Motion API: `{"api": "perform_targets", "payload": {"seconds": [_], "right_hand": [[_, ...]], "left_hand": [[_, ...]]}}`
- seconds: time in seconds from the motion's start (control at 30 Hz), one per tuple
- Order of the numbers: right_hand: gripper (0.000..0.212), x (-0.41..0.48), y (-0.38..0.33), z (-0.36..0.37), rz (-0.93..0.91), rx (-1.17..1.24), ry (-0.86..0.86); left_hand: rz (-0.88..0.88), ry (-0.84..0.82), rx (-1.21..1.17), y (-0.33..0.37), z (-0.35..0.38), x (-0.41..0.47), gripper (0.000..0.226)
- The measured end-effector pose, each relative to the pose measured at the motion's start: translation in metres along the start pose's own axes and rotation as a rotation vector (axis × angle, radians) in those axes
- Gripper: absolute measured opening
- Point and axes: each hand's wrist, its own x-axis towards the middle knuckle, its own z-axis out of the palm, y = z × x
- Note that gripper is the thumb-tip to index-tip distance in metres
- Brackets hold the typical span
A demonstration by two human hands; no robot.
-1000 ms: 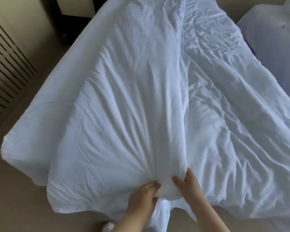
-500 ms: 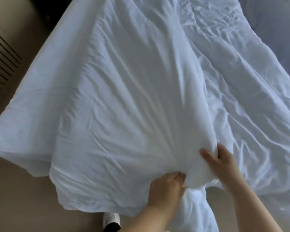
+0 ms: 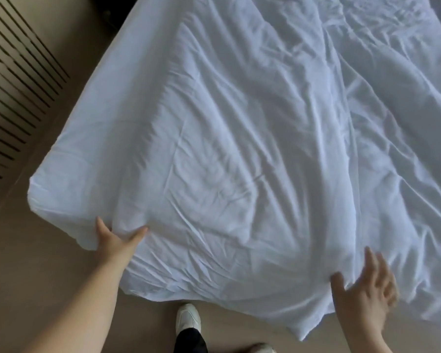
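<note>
A wrinkled white sheet lies spread over the bed, and its near edge hangs toward the floor. My left hand holds the sheet near the bed's near-left corner. Its thumb lies on top and most of its fingers are hidden under the cloth. At the near right, my right hand is blurred, with spread fingers touching the sheet's hanging edge and gripping nothing.
Beige floor runs along the left and near sides of the bed. A slatted wall panel stands at the left. My white shoe is on the floor just under the sheet's near edge.
Both hands let go of the bunched fold at the middle and moved apart, the left toward the bed's left corner, the right to the right. The sheet has dropped and spread flatter.
</note>
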Motion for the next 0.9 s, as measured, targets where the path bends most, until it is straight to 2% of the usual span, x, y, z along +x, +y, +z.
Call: {"api": "perform_targets", "payload": {"seconds": [0.07,0.13,0.2,0.3,0.4,0.5,0.57,0.67,0.77,0.83,0.9], "right_hand": [[0.079,0.003,-0.024,0.014,-0.303,-0.141,0.031],[0.068,0.009,-0.049,0.032,-0.512,-0.273,-0.037],[0.066,0.011,-0.071,0.045,-0.617,-0.373,-0.146],[0.068,0.01,-0.082,0.054,-0.551,-0.389,-0.164],[0.079,0.007,-0.073,0.06,-0.567,-0.371,-0.202],[0.074,0.011,-0.082,0.064,-0.489,-0.619,-0.407],[0.074,0.014,-0.093,0.064,-0.438,-0.655,-0.463],[0.073,0.014,-0.096,0.06,-0.451,-0.649,-0.471],[0.073,0.012,-0.076,0.059,-0.563,-0.549,-0.301],[0.067,0.012,-0.062,0.054,-0.561,-0.48,-0.298],[0.057,0.008,-0.046,0.05,-0.58,-0.391,-0.314]], "left_hand": [[-0.062,-0.118,-0.036,-0.002,-0.003,0.003,0.056],[-0.04,-0.176,0.017,-0.003,-0.007,0.008,0.031],[-0.001,-0.216,0.04,-0.001,-0.022,0.008,0.029],[0.084,-0.158,-0.026,-0.013,-0.052,0.005,0.026],[0.032,-0.149,-0.026,-0.029,-0.059,0.007,0.03],[-0.047,-0.235,0.21,-0.038,-0.037,0.022,0.043],[-0.048,-0.279,0.311,-0.04,-0.025,0.03,0.046],[-0.021,-0.222,0.353,-0.044,-0.021,0.034,0.043],[0.015,-0.036,0.346,-0.046,-0.02,0.028,0.05],[0.169,0.073,0.348,-0.036,-0.011,0.014,0.054],[0.483,0.148,0.357,-0.021,0.006,-0.004,0.054]]}}
